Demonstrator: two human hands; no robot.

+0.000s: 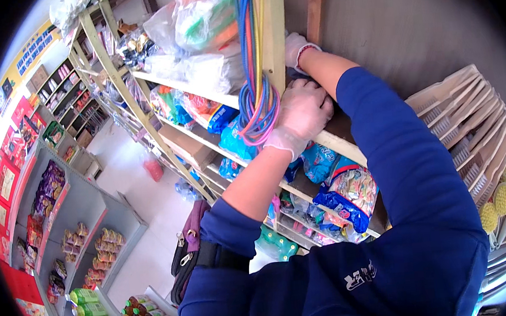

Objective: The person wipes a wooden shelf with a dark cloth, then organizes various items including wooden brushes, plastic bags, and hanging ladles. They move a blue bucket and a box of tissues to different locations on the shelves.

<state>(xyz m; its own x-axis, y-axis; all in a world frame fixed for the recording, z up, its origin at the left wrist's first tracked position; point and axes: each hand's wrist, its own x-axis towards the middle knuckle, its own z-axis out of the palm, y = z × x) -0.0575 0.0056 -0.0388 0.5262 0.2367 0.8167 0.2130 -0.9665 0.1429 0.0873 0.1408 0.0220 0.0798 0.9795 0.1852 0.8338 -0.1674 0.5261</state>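
Note:
Both my hands wear thin whitish gloves and reach onto a shelf by the cream wooden post [273, 31]. My left hand [304, 111] is closed, knuckles up, just right of a hanging coil of blue, pink and yellow cords [258, 113]. What its fingers hold, if anything, is hidden; a small dark patch shows just beyond them. Farther up, my right hand [299, 50] reaches in beside the post against the brown wall, its fingers mostly out of sight. Under my left wrist are blue plastic packs [319, 163] on the shelf below.
Clear bags with green and orange goods [206, 19] fill the upper shelf at left. Long-handled brushes [458, 118] hang at right, above yellow scrubbers [503, 200]. A purple and black bag [191, 246] hangs by my left side. Grey display shelves [114, 204] stand across the aisle.

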